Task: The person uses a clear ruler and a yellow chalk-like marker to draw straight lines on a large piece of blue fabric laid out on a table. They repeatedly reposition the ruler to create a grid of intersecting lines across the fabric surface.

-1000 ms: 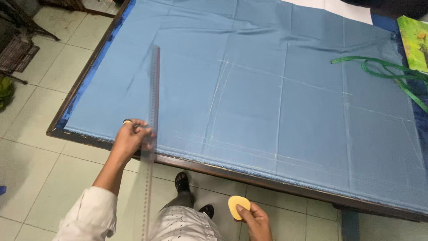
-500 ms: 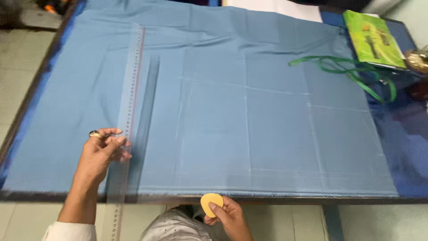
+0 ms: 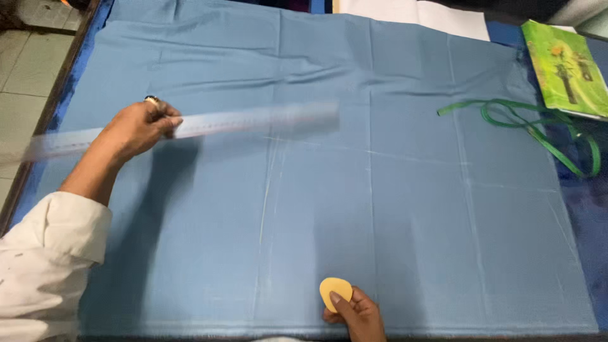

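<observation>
A large blue cloth [image 3: 380, 190] with faint chalk lines lies spread flat over the table. My left hand [image 3: 136, 130], with a ring on one finger, grips a long clear ruler [image 3: 253, 120] and holds it above the cloth, lying roughly across from left to right; the ruler is blurred by motion. My right hand [image 3: 358, 313] is at the near edge of the cloth and pinches a flat yellow piece of tailor's chalk [image 3: 334, 292], which rests just over the fabric.
A green measuring tape [image 3: 538, 130] lies looped at the right side of the cloth. A green booklet [image 3: 567, 66] sits at the far right corner, white fabric [image 3: 437, 16] at the far edge. The table's dark left edge [image 3: 47, 120] borders tiled floor.
My left hand has lifted the ruler off the cloth and swung it from lying lengthwise away from me to lying crosswise. My right hand with the chalk has come over the cloth's near edge.
</observation>
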